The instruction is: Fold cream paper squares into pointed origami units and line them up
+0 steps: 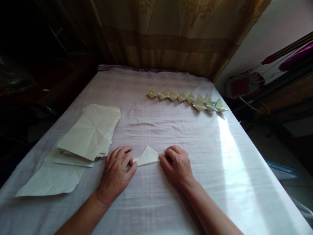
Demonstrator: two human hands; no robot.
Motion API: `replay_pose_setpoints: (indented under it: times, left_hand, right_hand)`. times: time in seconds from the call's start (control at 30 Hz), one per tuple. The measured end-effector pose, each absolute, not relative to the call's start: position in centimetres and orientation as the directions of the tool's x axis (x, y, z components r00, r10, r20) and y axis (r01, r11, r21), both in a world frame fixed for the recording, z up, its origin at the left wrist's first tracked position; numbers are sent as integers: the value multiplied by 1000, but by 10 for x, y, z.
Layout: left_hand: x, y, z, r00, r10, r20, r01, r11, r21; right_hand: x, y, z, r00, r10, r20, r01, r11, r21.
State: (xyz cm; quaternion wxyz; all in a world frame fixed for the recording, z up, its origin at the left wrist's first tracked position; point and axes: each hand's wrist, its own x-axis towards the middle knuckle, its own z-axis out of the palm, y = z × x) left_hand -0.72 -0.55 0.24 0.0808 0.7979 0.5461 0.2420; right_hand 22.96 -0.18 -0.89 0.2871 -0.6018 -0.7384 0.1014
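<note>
A small folded paper boat, pale and flattened with a pointed peak in its middle, is held low over the cloth between my hands. My left hand pinches its left end between thumb and forefinger, the other fingers curled above. At the opposite end, my right hand grips the paper with thumb and bent fingers. Left of my left hand lies a stack of creased paper sheets, with a loose sheet sticking out beneath it.
Several finished-looking paper boats stand in a row toward the far right of the cloth-covered table. Behind the table hangs a patterned curtain. A bag and a blue-edged item are beyond the right edge.
</note>
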Motion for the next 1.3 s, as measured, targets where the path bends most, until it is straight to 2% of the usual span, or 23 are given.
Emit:
replay_pose_setpoints:
  times: [0.27,0.43,0.57,0.67,0.77,0.93,1.17,1.3]
  left_hand:
    - [-7,-5,2,296,914,278,835,-389,390]
    - [-9,-6,-2,294,896,334,829,-413,377]
    - [-9,-7,-6,425,823,378,768,-549,331]
    - [-9,-7,-10,512,788,341,733,-608,304]
    - [-8,-7,-12,539,782,312,732,-619,286]
    - [-8,-8,-15,552,756,353,739,-639,214]
    - [-6,-8,-22,503,746,435,752,-627,205]
    - [-16,-10,-21,554,712,432,747,-654,120]
  right_hand:
    - [229,-2,-9,-98,952,291,824,241,-512]
    - [230,-3,-10,-79,952,296,821,231,-522]
    - [231,-3,-11,-88,951,296,808,242,-538]
    - [228,-4,-9,-101,951,291,804,250,-539]
    - [220,-8,-4,-52,957,287,844,196,-499]
    - [199,-15,0,41,943,330,899,109,-423]
    - [196,-19,-6,99,947,307,867,69,-494]
    - [203,-20,-10,128,939,320,859,56,-508]
